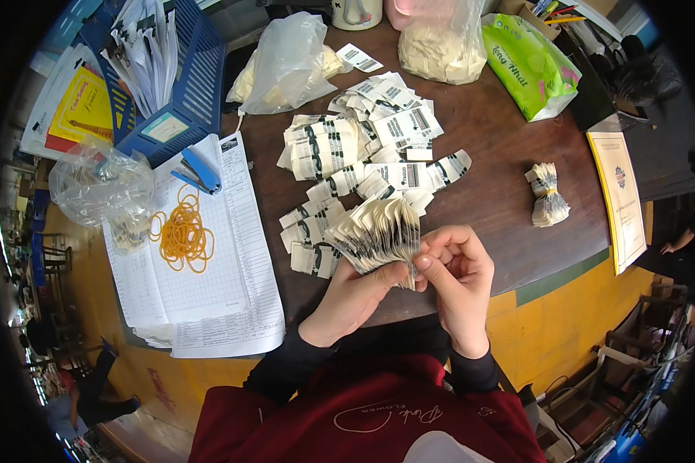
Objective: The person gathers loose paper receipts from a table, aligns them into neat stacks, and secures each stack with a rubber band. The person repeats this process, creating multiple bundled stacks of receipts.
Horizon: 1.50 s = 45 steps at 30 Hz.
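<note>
A thick stack of cream fabric labels point(374, 235) with black print is fanned out over the table's near edge. My left hand point(355, 297) is closed round its lower end, thumb on top. At the stack's right side my right hand point(459, 282) has its thumb and forefinger pinched at the label edges. Just beyond lies a loose heap of similar labels point(401, 127), some in folded strips point(313, 224). To the right sits a small bundle of labels point(547, 194), bound at its middle with a yellow rubber band.
On the left, orange rubber bands point(184, 239) and a blue stapler point(201, 171) lie on paper sheets point(232, 309), beside a blue file rack point(201, 69). Plastic bags of labels point(286, 65) point(442, 54) and a green tissue pack point(529, 69) stand behind. A yellow-edged booklet point(619, 197) rests at right.
</note>
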Available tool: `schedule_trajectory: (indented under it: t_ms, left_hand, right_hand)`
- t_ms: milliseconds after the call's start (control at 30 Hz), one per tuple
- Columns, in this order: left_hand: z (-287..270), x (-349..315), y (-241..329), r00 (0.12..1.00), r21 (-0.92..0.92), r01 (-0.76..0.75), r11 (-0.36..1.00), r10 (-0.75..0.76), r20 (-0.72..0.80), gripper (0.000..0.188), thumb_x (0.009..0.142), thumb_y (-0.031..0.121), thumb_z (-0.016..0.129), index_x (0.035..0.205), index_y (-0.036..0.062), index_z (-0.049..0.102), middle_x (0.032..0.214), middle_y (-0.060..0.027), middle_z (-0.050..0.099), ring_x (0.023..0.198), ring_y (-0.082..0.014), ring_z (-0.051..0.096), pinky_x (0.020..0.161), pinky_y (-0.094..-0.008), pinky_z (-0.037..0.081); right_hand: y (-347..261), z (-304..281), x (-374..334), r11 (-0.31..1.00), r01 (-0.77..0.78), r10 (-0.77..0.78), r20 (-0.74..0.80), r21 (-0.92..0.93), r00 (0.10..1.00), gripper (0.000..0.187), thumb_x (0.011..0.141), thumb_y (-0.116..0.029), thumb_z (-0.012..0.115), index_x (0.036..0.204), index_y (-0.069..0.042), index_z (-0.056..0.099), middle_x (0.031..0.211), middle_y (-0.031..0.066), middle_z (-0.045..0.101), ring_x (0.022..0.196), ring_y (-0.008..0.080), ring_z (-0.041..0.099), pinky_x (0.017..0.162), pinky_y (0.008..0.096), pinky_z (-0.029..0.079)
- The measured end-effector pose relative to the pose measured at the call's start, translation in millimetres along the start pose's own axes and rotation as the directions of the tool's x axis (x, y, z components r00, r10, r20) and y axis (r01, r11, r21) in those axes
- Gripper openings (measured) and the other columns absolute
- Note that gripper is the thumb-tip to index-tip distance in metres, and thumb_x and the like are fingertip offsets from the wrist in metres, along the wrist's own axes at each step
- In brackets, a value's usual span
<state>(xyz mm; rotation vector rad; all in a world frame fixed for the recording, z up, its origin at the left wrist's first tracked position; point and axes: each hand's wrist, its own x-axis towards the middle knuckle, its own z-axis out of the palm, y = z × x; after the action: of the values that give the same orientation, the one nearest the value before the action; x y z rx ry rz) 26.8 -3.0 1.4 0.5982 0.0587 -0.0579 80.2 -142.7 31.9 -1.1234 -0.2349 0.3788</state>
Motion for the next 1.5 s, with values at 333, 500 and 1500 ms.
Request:
schedule_trajectory:
  t_ms: [333,500,1500]
  left_hand:
    - [-3,-3,-3,0.999,0.107,-0.052,0.993,0.053,-0.006,0.040,0.092,0.015,0.068,0.126,0.0000,0.054,0.116,-0.0088,0.064,0.095,-0.0182,0.062,0.078,-0.0345,0.054]
    - [-4,-6,-6,0.995,0.198,-0.057,0.979,0.072,-0.071,0.046,0.089,0.024,0.072,0.126,0.0022,0.055,0.113,-0.0082,0.065,0.095,-0.0200,0.063,0.074,-0.0356,0.053]
    - [-6,-10,-11,0.982,0.320,-0.125,0.939,0.163,-0.095,0.045,0.090,0.009,0.072,0.129,0.0015,0.051,0.116,-0.0033,0.061,0.105,-0.0115,0.059,0.090,-0.0291,0.051]
  right_hand:
    - [7,6,-7,0.987,0.079,-0.073,-0.052,0.137,0.996,0.027,0.090,0.009,0.063,0.112,0.001,0.051,0.101,0.0083,0.064,0.079,0.0074,0.061,0.063,0.0204,0.050]
    - [8,8,-8,0.989,0.145,-0.145,-0.088,-0.008,0.985,0.021,0.089,0.008,0.065,0.108,0.003,0.059,0.100,0.0079,0.063,0.075,0.0071,0.061,0.062,0.0201,0.050]
    - [2,8,-7,0.985,0.103,-0.121,-0.122,-0.140,0.985,0.014,0.086,0.008,0.068,0.099,0.006,0.068,0.093,0.0055,0.060,0.069,0.0032,0.053,0.057,0.0178,0.042]
